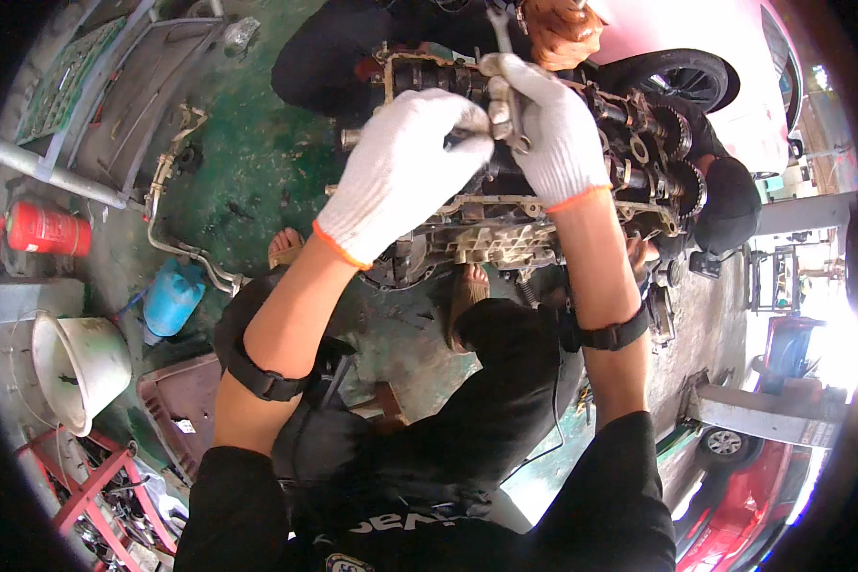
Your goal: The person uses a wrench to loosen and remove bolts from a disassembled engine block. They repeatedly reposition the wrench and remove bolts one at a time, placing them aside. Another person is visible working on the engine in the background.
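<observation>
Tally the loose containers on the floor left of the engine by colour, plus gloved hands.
Red cylinder: 1
Blue jug: 1
White bucket: 1
White-gloved hands: 2, left hand and right hand, both on a metal wrench
Total: 5

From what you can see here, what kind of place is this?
Most likely a car repair workshop. Both gloved hands, left hand and right hand, work with a wrench on a stripped engine set on a stained green floor, with parked cars nearby.
</observation>
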Demonstrator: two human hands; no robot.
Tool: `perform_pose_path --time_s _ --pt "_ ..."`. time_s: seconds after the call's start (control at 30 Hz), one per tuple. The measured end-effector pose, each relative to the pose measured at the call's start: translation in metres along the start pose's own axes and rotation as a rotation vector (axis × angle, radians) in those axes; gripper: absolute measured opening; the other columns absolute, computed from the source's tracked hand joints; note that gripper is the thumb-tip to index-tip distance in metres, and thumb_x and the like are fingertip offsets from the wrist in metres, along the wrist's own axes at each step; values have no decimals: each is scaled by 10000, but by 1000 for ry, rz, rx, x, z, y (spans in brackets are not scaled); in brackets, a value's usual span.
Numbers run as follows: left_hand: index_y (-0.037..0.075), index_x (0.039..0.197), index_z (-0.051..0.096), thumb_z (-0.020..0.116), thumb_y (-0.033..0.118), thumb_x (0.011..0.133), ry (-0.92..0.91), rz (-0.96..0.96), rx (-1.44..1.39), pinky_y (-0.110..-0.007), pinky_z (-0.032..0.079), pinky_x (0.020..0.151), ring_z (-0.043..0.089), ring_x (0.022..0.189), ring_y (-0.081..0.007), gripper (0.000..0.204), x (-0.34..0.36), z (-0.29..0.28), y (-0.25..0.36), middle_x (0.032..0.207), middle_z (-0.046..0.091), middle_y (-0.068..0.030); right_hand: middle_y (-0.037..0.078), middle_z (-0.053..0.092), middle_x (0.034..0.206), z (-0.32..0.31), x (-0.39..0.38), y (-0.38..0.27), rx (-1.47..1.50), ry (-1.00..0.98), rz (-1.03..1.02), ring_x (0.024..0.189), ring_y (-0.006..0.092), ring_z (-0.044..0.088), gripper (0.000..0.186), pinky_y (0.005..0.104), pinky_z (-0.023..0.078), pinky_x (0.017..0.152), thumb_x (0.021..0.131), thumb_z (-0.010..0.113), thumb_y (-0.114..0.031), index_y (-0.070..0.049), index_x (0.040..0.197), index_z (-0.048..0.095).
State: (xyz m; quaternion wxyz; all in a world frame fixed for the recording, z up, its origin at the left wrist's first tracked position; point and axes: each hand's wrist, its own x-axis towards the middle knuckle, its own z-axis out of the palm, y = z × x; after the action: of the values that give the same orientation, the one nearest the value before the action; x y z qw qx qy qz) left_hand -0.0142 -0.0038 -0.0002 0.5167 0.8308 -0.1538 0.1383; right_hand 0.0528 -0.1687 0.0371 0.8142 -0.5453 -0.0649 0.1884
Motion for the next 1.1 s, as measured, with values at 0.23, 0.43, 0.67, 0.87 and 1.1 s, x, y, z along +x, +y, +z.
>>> perform_pose_path --time_s 0.23,0.43,0.67,0.87,1.1 --pt "-19 1143 725 718 172 948 89 -57 83 -309 550 881 719 949 -183 273 1 -6 -12 1041 766 -133 24 550 926 -16 -71 -36 65 -51 -353 626 67 477 293 209 375 498 1060 518 -157 67 1244 563" --pt "-27 1158 720 709 173 954 108 -44 139 -304 551 858 725 918 -178 286 1 2 -8 1029 770 -134 61 726 847 -5 -85 -30 -871 444 -307 551 48 519 206 191 379 490 923 659 -78 22 1095 711" --pt "-45 1160 714 717 186 953 141 -94 81 -313 560 846 733 909 -186 311 6 0 -9 1024 773 -154 207 723 938 -22 -24 -19 -1687 124 -503 875 372 715 212 386 557 765 832 701 -106 -26 1028 717" --pt "-42 1148 721 717 190 955 156 -59 105 -312 562 854 739 934 -195 302 4 -10 -10 1035 775 -157 203 722 916 -19 -7 -14 -1765 107 -430 865 388 704 210 408 553 764 812 722 -120 -26 999 711" --pt "-19 1124 731 703 205 946 190 -68 46 -340 566 848 736 943 -253 288 7 -9 -14 1034 767 -168 194 711 824 -10 -8 -9 -1714 159 -461 814 394 701 160 445 556 735 832 701 -153 -61 963 713"
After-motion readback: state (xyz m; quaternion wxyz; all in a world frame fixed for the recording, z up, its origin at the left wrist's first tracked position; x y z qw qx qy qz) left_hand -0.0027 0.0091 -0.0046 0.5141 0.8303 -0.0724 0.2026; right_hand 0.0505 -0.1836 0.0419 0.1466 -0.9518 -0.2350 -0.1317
